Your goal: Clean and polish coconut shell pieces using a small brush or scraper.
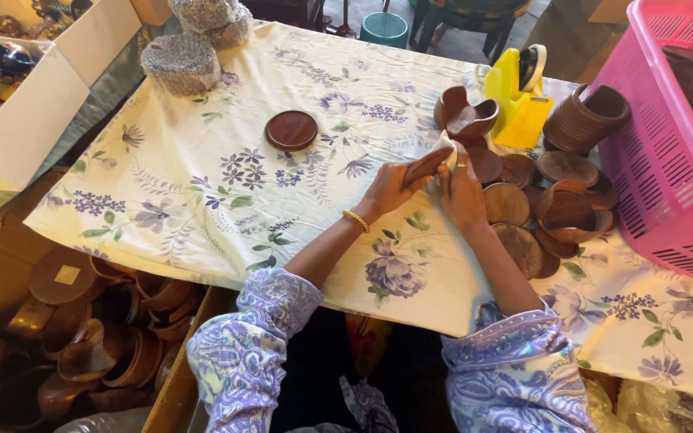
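Observation:
My left hand (389,189) grips a small dark wooden piece (425,167) from below, a gold bangle on its wrist. Pressed against that piece is a white cloth (445,149), held in my right hand (462,195), which wears a ring. Both hands meet above the flowered tablecloth (202,192), right beside a heap of wooden coasters and curved holders (523,200). Two more curved wooden holders (464,116) stand just behind the hands.
A single round wooden coaster (291,130) lies alone mid-table. A yellow tape dispenser (517,96), a wooden cup-shaped holder (585,118) and a pink plastic basket (667,152) stand right. Foil-wrapped rounds (181,64) sit far left; a box of wooden pieces (82,329) is below.

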